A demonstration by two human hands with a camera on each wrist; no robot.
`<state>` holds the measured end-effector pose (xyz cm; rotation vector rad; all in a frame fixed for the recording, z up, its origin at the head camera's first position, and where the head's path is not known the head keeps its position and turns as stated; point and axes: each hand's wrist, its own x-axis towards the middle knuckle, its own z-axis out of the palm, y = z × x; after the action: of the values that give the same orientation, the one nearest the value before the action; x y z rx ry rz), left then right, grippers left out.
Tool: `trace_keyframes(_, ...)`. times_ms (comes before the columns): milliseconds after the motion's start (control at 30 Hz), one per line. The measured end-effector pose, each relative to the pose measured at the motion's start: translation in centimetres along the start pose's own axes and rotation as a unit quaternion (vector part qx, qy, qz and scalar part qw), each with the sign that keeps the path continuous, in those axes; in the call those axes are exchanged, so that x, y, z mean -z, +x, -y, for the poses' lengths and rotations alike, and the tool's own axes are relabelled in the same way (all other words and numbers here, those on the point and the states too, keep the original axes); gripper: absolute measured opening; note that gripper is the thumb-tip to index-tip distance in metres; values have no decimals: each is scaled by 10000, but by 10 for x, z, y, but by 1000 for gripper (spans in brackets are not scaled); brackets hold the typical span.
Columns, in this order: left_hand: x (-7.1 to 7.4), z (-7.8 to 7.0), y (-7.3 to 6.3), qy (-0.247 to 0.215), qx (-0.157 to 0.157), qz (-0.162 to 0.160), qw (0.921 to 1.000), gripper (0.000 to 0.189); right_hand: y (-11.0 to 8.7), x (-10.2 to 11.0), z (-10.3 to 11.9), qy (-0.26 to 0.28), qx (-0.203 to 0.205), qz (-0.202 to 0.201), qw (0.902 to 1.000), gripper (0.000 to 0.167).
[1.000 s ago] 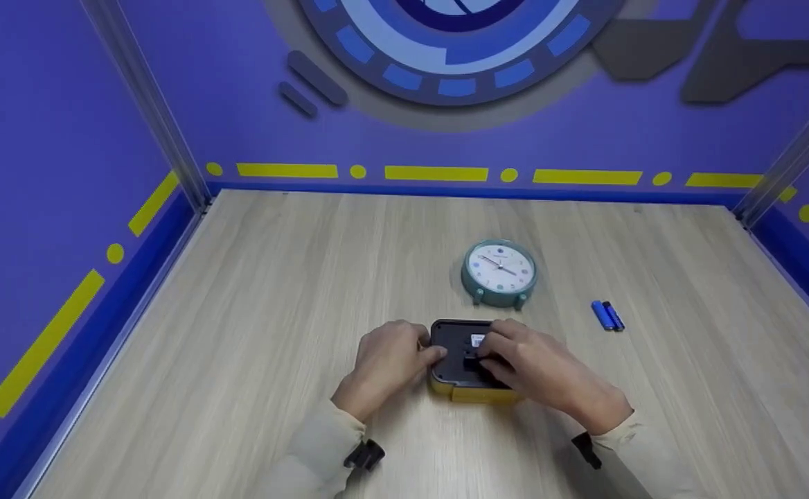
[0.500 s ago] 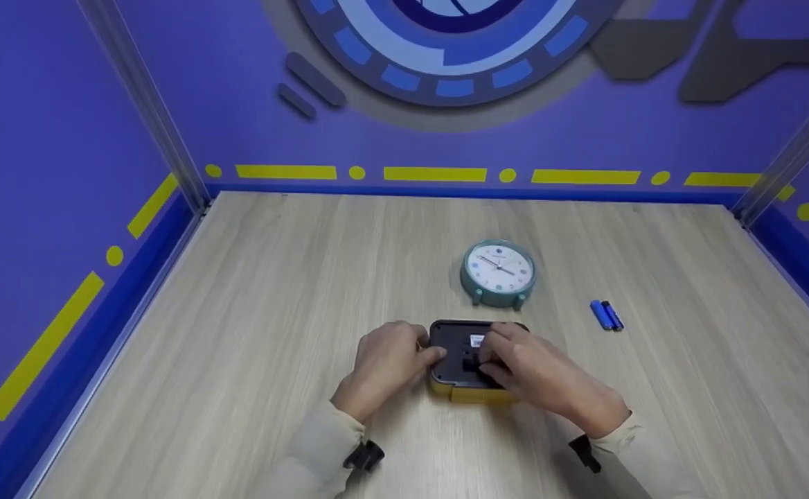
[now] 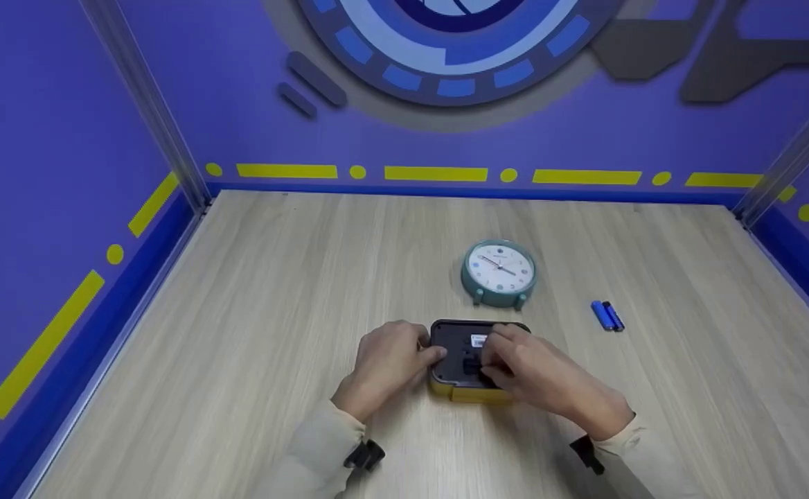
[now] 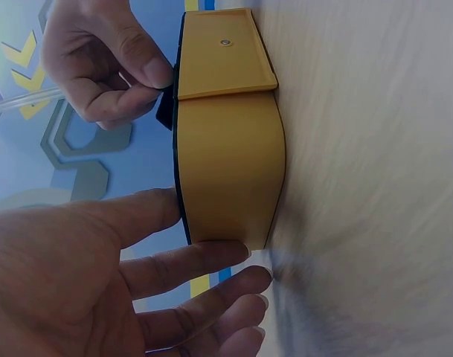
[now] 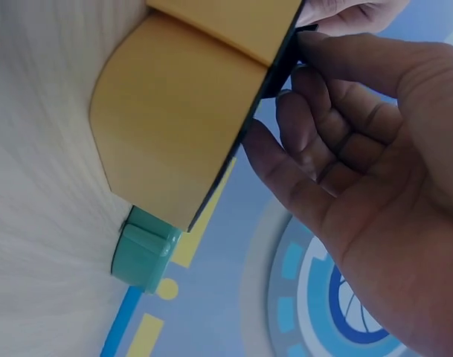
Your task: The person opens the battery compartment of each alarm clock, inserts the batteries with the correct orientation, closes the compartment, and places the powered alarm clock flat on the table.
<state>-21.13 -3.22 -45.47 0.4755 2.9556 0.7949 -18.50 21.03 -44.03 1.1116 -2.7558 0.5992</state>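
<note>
A yellow case with a black back [image 3: 451, 360] lies back-up on the table, a white label [image 3: 478, 340] on that back. My left hand [image 3: 386, 364] grips its left end, thumb on the black back and index finger along the yellow side [image 4: 230, 171]. Over the middle of the back, my right hand [image 3: 539, 367] pinches a small black cover piece [image 4: 165, 110] between thumb and fingertips. This piece stands up at a slant from the back in both wrist views. My right fingers partly hide it in the head view.
Beyond the case, a round green alarm clock [image 3: 500, 269] lies face up. Two blue batteries [image 3: 607, 316] lie side by side to the right. Blue panels [image 3: 404, 149] border the wooden table [image 3: 294, 277] at the back and sides.
My right fingertips have shifted slightly to the right over the black back, baring a little more of its middle and the label. The left hand and the case have stayed put.
</note>
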Motion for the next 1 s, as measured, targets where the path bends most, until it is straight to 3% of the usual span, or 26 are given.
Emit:
trace_keyframes(600,-1,-1,-1,164,-62,-115,9998,25,-2,11,-6,-177,222,-417,9987,30)
trace_keyframes(867,-1,-1,-1,233,-73,-89,9997,27,-7,24,-9,-187,-397,-73,9990,27)
trace_keyframes(1000,-1,-1,-1,173,-20,-52,9998,26,-8,27,-13,-328,-470,-59,9983,27)
